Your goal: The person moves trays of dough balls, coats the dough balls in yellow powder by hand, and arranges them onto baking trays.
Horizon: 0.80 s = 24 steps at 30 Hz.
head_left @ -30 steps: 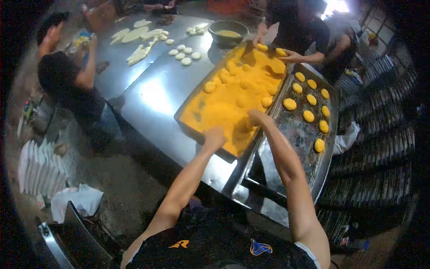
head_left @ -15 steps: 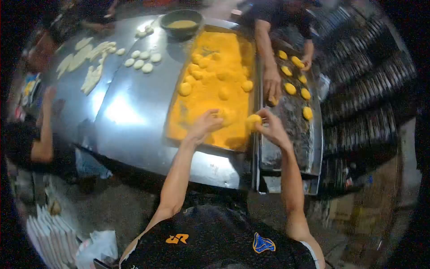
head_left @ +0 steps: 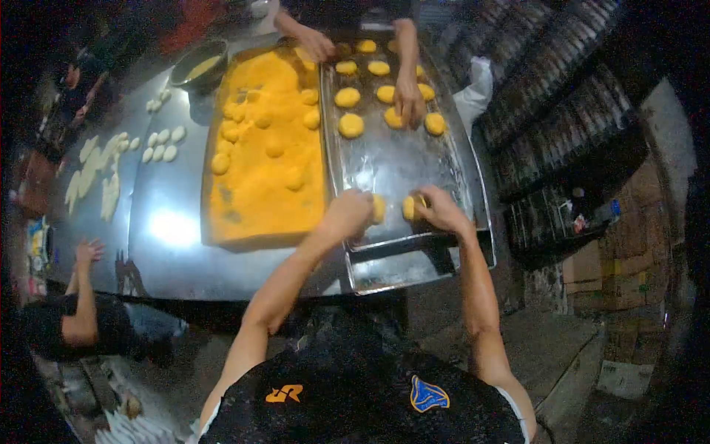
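Observation:
Over the near part of a dark metal baking tray [head_left: 392,166], my left hand [head_left: 350,212] has its fingers closed on a yellow-coated dough piece [head_left: 378,209]. To its right, my right hand [head_left: 441,209] pinches another yellow dough piece [head_left: 409,208]. Rows of coated dough pieces [head_left: 351,125] lie farther up the tray. Left of the tray is a shallow pan of yellow crumbs [head_left: 292,211], with round dough pieces [head_left: 274,149] resting in it.
A co-worker's hand [head_left: 408,103] touches pieces on the tray; their other hand [head_left: 316,46] is near the crumb pan. A bowl [head_left: 200,68], white dough balls [head_left: 169,153] and dough strips [head_left: 109,196] lie left. Another person's hand [head_left: 89,251] is at the left edge.
Both my hands have moved from the crumb pan and its right edge onto the baking tray, each with a dough piece. The view has shifted right, and the co-worker's hands have changed place.

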### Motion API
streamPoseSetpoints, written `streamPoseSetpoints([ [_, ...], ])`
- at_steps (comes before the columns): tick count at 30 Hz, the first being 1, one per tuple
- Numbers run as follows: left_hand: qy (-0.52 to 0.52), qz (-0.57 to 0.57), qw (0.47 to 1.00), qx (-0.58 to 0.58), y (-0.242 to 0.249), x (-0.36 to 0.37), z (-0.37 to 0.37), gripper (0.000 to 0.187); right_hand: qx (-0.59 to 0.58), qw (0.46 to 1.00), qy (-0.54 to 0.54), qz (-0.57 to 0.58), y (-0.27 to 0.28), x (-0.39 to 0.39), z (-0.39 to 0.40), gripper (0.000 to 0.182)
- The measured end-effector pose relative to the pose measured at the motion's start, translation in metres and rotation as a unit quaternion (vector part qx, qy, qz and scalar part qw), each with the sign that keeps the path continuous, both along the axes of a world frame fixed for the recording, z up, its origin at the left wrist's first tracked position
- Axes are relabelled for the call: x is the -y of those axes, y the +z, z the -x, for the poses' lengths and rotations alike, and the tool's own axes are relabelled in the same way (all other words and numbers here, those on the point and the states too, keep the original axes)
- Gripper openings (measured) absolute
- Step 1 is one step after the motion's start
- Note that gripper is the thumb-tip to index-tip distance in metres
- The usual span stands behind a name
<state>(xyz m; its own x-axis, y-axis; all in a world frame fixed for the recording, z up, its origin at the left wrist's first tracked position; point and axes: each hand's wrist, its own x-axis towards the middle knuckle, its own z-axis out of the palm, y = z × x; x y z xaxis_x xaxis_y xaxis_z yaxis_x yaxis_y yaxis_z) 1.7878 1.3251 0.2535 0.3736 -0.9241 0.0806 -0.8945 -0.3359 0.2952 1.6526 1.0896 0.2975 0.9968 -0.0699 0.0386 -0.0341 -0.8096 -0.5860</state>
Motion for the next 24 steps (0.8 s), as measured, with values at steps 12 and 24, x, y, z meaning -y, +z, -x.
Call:
streamPoseSetpoints([
  [12,0.037,0.059,0.995,-0.067,0.033,0.008,0.020,0.044,-0.075,0.990,0.040,0.114,0.010,-0.024,0.000,0.057],
  [24,0.148,-0.073,0.986,-0.026,0.041,0.001,0.077,0.061,-0.085,0.977,0.162,0.109,0.012,-0.036,0.020,0.044],
])
